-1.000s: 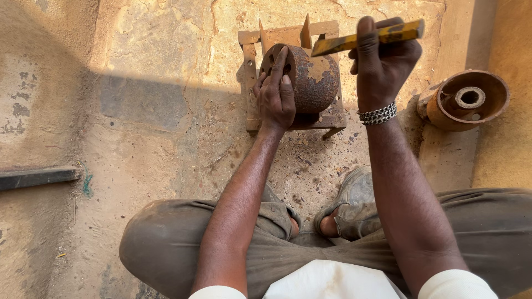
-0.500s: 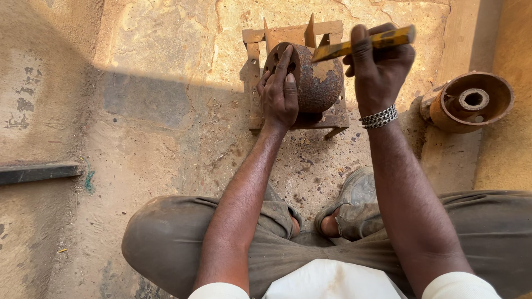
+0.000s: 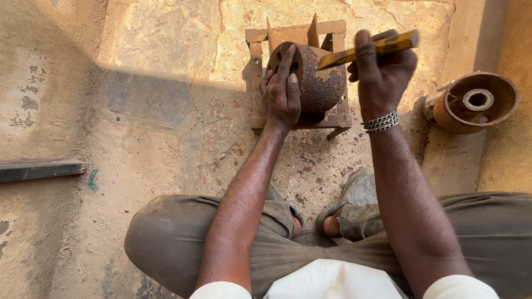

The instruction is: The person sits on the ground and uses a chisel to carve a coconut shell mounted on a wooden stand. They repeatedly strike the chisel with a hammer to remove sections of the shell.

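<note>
Bare, cracked stone floor (image 3: 166, 66), dusty, half in sun and half in shadow; a dark flat metal bar (image 3: 39, 170) is lying at the left edge. A person is sitting cross-legged on the ground, a worn shoe (image 3: 354, 202) showing between the knees.

Straight ahead, a small rusty metal stand (image 3: 293, 33) with upright fins is cradling a rusted iron drum (image 3: 318, 83), which is lying on its side. The left hand (image 3: 281, 97) is pressing flat over the drum's near face, fingers spread across it and steadying it on the stand. The right hand (image 3: 382, 75), a chain bracelet (image 3: 381, 122) at the wrist, is gripping a yellowish flat tool (image 3: 368, 50), closed tight round the handle end; the tip is touching or nearly touching the drum's upper rim, which of the two cannot be told.

Progress, as a judgement: the scraping or chipping looks far from finished. The drum is showing heavy brown scale and pitting over its whole curved side, with no bright metal anywhere in view. Rust flakes and grit are littering the floor below the stand.

A second rusty drum-shaped part (image 3: 476, 102), open end up with a central hub, is standing well apart to the right.
</note>
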